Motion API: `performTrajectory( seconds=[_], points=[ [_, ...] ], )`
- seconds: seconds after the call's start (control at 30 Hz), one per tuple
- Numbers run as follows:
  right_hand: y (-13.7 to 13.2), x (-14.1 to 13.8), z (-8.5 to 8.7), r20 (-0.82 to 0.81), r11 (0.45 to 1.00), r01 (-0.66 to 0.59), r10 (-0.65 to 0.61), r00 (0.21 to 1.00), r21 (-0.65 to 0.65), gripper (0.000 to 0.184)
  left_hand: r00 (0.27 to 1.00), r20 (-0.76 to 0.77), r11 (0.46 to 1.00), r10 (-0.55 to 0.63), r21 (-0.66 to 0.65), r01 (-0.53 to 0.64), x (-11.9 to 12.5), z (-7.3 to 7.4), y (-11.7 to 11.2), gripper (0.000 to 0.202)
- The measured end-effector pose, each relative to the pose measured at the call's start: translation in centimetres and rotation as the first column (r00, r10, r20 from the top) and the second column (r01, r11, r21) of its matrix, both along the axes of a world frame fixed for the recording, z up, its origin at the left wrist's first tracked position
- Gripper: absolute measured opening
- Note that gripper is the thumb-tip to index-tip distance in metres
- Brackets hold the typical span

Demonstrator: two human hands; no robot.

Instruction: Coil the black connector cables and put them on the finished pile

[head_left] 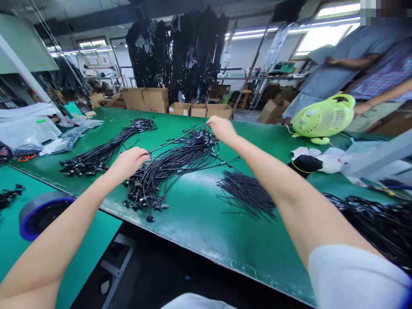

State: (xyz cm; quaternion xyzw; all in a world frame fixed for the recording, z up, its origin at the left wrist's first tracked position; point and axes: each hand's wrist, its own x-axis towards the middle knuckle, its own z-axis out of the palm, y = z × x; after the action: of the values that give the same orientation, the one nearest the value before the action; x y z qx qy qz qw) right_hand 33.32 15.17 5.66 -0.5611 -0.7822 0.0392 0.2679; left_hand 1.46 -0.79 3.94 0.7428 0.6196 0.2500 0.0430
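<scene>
A thin black cable (178, 138) is stretched taut between my two hands above the green table (206, 214). My left hand (128, 162) is closed on its near end. My right hand (221, 128) pinches its far end. Under the cable lies a fanned pile of black cables with connectors (170, 167). A second bundle of cables (103, 150) lies to the left. A heap of thin black ties (246, 193) lies to the right of the pile.
A lime-green fan (322, 118) stands at the table's far right, with two people behind it. White and black gloves (310, 161) lie near it. More black cables (380, 223) pile at the right edge. A tape roll (40, 210) sits at left. Cardboard boxes (146, 99) line the far edge.
</scene>
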Motion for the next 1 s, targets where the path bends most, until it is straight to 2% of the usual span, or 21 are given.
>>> performTrajectory(
  seconds=[0.07, 0.1, 0.13, 0.2, 0.23, 0.3, 0.4, 0.43, 0.5, 0.53, 0.6, 0.63, 0.67, 0.73, 0.8, 0.87, 0.93, 1.0],
  points=[
    [0.5, 4.4, 2.6, 0.088, 0.988, 0.142, -0.148, 0.985, 0.061, 0.033, 0.963, 0.256, 0.992, 0.080, -0.116, -0.051, -1.7, -0.5, 0.1, 0.025],
    [0.2, 6.2, 3.4, 0.147, 0.981, 0.176, -0.187, 0.971, 0.081, 0.030, 0.899, 0.426, 0.982, 0.102, -0.187, -0.023, -2.2, -1.0, 0.0, 0.024],
    [-0.4, 7.4, 3.6, 0.202, 0.978, 0.189, -0.203, 0.958, 0.088, 0.025, 0.809, 0.577, 0.969, 0.115, -0.244, 0.036, -2.3, -1.5, -0.2, 0.025],
    [-2.4, 8.4, 2.5, 0.327, 0.985, 0.158, -0.174, 0.929, 0.077, 0.009, 0.642, 0.756, 0.937, 0.124, -0.302, 0.175, -1.6, -2.6, -0.8, 0.027],
    [-3.8, 8.4, 1.4, 0.387, 0.990, 0.127, -0.142, 0.911, 0.065, 0.006, 0.614, 0.780, 0.925, 0.125, -0.315, 0.212, -0.8, -3.1, -1.2, 0.029],
    [-7.4, 7.6, -1.6, 0.498, 0.998, 0.048, -0.058, 0.865, 0.033, 0.013, 0.587, 0.802, 0.906, 0.111, -0.324, 0.272, 1.6, -3.9, -1.9, 0.032],
    [-14.4, 5.8, -5.3, 0.577, 0.993, -0.108, 0.118, 0.808, -0.051, 0.015, 0.562, 0.827, 0.893, -0.014, -0.243, 0.379, 5.8, -4.7, -3.1, 0.035],
    [-16.9, 5.1, -5.9, 0.590, 0.976, -0.199, 0.213, 0.778, -0.090, 0.013, 0.586, 0.807, 0.903, -0.076, -0.193, 0.383, 7.2, -4.9, -3.5, 0.034],
    [-21.0, 3.7, -5.9, 0.567, 0.915, -0.379, 0.385, 0.728, -0.135, 0.013, 0.661, 0.716, 0.916, -0.225, -0.077, 0.395, 9.9, -5.3, -4.7, 0.029],
    [-22.5, 3.0, -5.5, 0.538, 0.888, -0.441, 0.435, 0.721, -0.128, 0.018, 0.678, 0.672, 0.901, -0.299, -0.035, 0.433, 11.1, -5.6, -5.4, 0.027],
    [-23.8, 2.1, -4.3, 0.473, 0.884, -0.463, 0.436, 0.765, -0.067, 0.026, 0.633, 0.669, 0.821, -0.390, -0.058, 0.568, 12.9, -6.3, -6.7, 0.030],
    [-23.7, 2.1, -3.8, 0.445, 0.903, -0.429, 0.397, 0.802, -0.033, 0.029, 0.581, 0.723, 0.765, -0.375, -0.112, 0.634, 13.4, -6.6, -7.4, 0.033],
    [-23.3, 2.4, -3.4, 0.419, 0.926, -0.378, 0.347, 0.839, -0.008, 0.032, 0.518, 0.796, 0.709, -0.313, -0.167, 0.685, 13.7, -6.9, -8.0, 0.036],
    [-21.8, 4.2, -3.2, 0.367, 0.961, -0.277, 0.256, 0.894, 0.006, 0.035, 0.375, 0.919, 0.619, -0.120, -0.226, 0.753, 13.4, -7.1, -9.0, 0.038],
    [-20.3, 7.0, -4.3, 0.290, 0.972, -0.236, 0.231, 0.929, -0.018, 0.032, 0.212, 0.976, 0.588, 0.048, -0.199, 0.784, 12.0, -6.9, -9.6, 0.033],
    [-19.6, 9.9, -6.2, 0.174, 0.971, -0.237, 0.239, 0.955, -0.034, 0.029, 0.036, 0.985, 0.627, 0.166, -0.133, 0.767, 10.1, -6.4, -10.0, 0.027],
    [-19.7, 12.1, -8.7, 0.065, 0.968, -0.250, 0.250, 0.966, -0.011, 0.030, -0.159, 0.959, 0.733, 0.235, -0.068, 0.677, 8.3, -5.9, -10.1, 0.024],
    [-20.8, 12.9, -10.9, 0.035, 0.964, -0.260, 0.258, 0.965, 0.060, 0.031, -0.298, 0.922, 0.829, 0.247, -0.041, 0.558, 7.3, -5.7, -10.0, 0.025]
  ],
)
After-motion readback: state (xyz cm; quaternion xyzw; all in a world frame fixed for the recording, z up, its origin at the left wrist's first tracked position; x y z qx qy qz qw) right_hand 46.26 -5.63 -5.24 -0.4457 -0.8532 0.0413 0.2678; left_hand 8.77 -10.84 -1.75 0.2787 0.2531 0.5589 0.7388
